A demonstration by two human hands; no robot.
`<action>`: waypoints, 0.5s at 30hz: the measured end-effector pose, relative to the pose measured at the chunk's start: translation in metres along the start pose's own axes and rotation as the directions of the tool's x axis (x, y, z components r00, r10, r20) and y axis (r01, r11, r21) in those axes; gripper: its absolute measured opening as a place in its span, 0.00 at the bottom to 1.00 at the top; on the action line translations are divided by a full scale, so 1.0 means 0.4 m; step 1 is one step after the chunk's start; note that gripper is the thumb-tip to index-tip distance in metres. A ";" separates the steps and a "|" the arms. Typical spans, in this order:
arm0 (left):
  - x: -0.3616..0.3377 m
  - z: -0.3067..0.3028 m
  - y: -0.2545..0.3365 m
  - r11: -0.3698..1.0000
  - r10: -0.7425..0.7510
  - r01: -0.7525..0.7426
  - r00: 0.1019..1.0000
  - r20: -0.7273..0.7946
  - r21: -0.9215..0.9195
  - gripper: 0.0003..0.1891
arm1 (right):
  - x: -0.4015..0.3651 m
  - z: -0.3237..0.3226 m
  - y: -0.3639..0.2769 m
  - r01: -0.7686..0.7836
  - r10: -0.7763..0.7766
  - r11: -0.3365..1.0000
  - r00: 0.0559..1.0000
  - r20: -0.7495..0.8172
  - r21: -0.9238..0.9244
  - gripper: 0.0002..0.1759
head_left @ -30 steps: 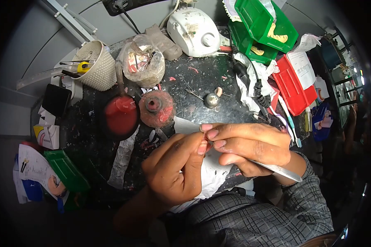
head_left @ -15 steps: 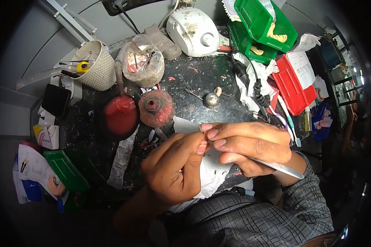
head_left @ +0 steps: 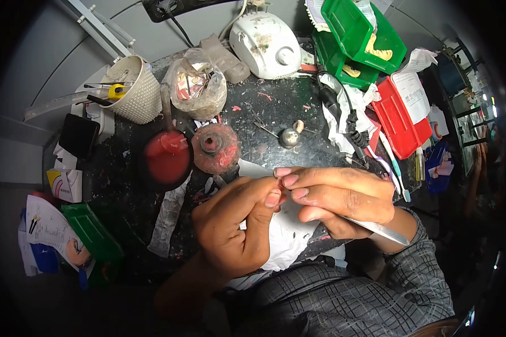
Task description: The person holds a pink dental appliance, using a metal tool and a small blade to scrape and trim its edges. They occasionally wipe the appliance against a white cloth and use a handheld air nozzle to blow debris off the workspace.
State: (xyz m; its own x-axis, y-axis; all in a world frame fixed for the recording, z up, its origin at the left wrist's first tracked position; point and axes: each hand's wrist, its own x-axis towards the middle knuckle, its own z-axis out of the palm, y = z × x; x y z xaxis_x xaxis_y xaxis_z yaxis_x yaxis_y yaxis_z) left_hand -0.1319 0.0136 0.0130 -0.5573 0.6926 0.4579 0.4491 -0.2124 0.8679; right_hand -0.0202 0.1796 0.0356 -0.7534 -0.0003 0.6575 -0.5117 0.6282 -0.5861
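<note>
My left hand (head_left: 236, 224) and my right hand (head_left: 337, 199) meet fingertip to fingertip over a white sheet of paper (head_left: 284, 238) on the dark bench. Between the fingertips is a tiny reddish piece (head_left: 279, 190), mostly hidden; my left thumb and fingers pinch it. A thin metal tool (head_left: 376, 230) lies in my right hand, its flat end sticking out toward my wrist and its working end hidden near the small piece. A checked sleeve covers my right forearm.
On the bench stand a red bowl (head_left: 166, 157), a wax-stained round burner (head_left: 215, 147), a white woven cup of tools (head_left: 132, 90), a plastic bag (head_left: 199, 84), a white machine (head_left: 267, 42), green bins (head_left: 360, 33), a red tray (head_left: 402, 121) and a small metal ball (head_left: 289, 136).
Both hands stay nearly in place; my left hand has shifted slightly up and rolled a little, its fingertips still against my right hand's.
</note>
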 end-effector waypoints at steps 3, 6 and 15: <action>0.000 0.002 -0.002 1.000 0.020 -0.020 1.000 -0.005 0.016 0.08 | 0.000 0.000 0.001 -0.001 0.001 1.000 1.000 0.004 0.000 0.12; 0.003 0.001 -0.004 0.997 0.061 -0.061 0.998 0.000 0.050 0.08 | 0.001 -0.001 -0.001 -0.004 0.004 1.000 1.000 0.005 0.005 0.11; 0.004 0.003 -0.005 0.993 0.089 -0.088 0.996 -0.015 0.077 0.07 | 0.001 0.002 0.002 0.008 -0.009 1.000 1.000 -0.024 -0.024 0.16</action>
State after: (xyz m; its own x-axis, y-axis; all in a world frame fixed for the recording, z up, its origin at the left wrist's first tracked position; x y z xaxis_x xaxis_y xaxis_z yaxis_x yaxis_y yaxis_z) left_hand -0.1329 0.0159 0.0117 -0.5251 0.6607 0.5364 0.5488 -0.2187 0.8068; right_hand -0.0212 0.1796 0.0352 -0.7389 0.0127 0.6737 -0.5077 0.6468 -0.5691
